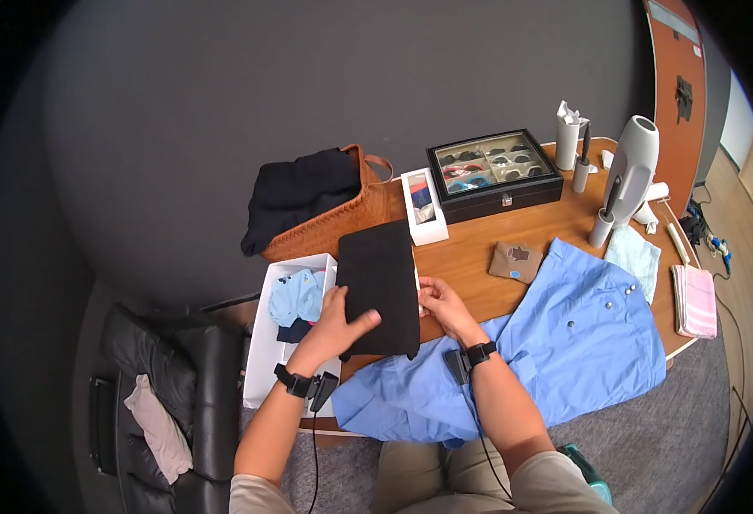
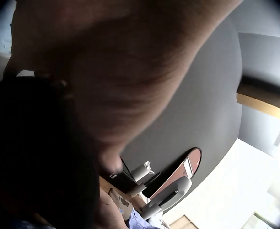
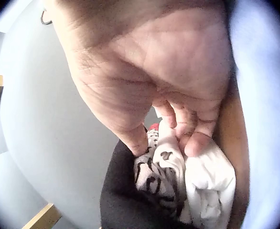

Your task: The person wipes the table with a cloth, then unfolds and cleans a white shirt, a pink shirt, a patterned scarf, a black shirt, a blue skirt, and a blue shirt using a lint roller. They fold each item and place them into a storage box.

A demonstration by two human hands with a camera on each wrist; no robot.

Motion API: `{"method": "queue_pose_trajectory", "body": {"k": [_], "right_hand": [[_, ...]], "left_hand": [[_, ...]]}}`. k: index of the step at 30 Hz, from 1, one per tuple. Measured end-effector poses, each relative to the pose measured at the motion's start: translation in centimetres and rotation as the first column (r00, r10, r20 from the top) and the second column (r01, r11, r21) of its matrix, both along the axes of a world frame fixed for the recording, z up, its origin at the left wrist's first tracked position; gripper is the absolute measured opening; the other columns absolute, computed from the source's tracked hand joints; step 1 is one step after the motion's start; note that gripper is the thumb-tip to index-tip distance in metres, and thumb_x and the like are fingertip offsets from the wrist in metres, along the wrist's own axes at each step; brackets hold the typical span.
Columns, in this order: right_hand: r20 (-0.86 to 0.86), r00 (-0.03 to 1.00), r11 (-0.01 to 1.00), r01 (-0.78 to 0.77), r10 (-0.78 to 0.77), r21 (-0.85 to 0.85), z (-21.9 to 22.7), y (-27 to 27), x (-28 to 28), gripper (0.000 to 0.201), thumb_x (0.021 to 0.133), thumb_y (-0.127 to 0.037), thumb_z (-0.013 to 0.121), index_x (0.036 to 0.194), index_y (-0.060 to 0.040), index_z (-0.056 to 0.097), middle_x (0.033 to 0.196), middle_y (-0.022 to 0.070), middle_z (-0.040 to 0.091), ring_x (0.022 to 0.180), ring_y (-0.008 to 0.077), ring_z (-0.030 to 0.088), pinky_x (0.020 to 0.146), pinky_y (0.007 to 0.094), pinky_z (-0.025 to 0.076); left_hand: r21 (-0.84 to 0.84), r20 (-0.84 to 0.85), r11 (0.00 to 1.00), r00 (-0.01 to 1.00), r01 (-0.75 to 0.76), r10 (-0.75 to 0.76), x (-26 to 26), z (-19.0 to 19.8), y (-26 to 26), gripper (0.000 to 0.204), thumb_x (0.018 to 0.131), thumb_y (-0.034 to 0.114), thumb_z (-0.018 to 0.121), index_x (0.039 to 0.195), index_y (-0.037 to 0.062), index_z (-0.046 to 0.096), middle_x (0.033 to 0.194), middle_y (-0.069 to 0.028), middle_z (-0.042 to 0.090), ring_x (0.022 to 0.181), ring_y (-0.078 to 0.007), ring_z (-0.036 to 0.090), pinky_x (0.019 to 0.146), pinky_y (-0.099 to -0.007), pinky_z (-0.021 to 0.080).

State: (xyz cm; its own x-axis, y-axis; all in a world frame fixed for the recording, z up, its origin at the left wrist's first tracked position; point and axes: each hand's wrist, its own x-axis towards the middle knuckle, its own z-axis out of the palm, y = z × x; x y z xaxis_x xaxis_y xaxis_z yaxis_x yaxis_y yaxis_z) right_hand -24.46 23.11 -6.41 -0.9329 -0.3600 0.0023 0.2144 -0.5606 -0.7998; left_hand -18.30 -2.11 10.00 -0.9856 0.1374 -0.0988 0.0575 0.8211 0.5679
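A folded black garment [image 1: 380, 287] stands tall in front of me at the desk's left part. My left hand [image 1: 339, 325] lies against its left edge, thumb stretched over the near face; in the left wrist view the dark cloth hides most of the fingers. At the right edge my right hand [image 1: 445, 306] grips folded cloth. The right wrist view shows its thumb at a black-patterned light cloth [image 3: 152, 179] and its fingertips curled on folded white cloth [image 3: 209, 179]. These layers sit beside the black one.
A white box [image 1: 261, 364] with folded clothes stands left, a brown basket [image 1: 329, 221] with dark cloth behind. A glasses case [image 1: 500, 201] and narrow white box [image 1: 432, 231] stand at the back. A blue shirt [image 1: 599, 321] hangs over the front edge near a brown folded cloth [image 1: 513, 261].
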Motion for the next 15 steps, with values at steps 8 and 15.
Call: {"method": "queue_pose_trajectory", "body": {"k": [8, 15], "right_hand": [[-0.085, 0.987, 0.990, 0.137, -0.134, 0.037, 1.7, 0.4, 0.2, 0.045, 0.104, -0.017, 0.076, 0.144, 0.0006, 0.063, 0.091, -0.0025, 0.064, 0.081, 0.0058, 0.057, 0.073, 0.0208, 0.048], [-0.066, 0.991, 0.991, 0.123, -0.119, 0.059, 3.7, 0.6, 1.7, 0.051, 0.105, -0.021, 0.077, 0.147, 0.0031, 0.061, 0.085, -0.0038, 0.063, 0.064, 0.0045, 0.052, 0.059, 0.0218, 0.043]], "left_hand": [[0.164, 0.011, 0.954, 0.968, -0.249, 0.251, -3.1, -2.8, -1.8, 0.065, 0.104, 0.034, 0.073, 0.139, -0.0172, 0.056, 0.129, -0.0299, 0.072, 0.121, -0.0393, 0.072, 0.104, -0.0415, 0.056], [0.555, 0.389, 0.706, 0.887, -0.440, 0.247, -3.0, 0.7, -0.3, 0.065, 0.103, 0.036, 0.076, 0.135, -0.0181, 0.059, 0.124, -0.0255, 0.074, 0.113, -0.0286, 0.075, 0.095, -0.0363, 0.060]]}}
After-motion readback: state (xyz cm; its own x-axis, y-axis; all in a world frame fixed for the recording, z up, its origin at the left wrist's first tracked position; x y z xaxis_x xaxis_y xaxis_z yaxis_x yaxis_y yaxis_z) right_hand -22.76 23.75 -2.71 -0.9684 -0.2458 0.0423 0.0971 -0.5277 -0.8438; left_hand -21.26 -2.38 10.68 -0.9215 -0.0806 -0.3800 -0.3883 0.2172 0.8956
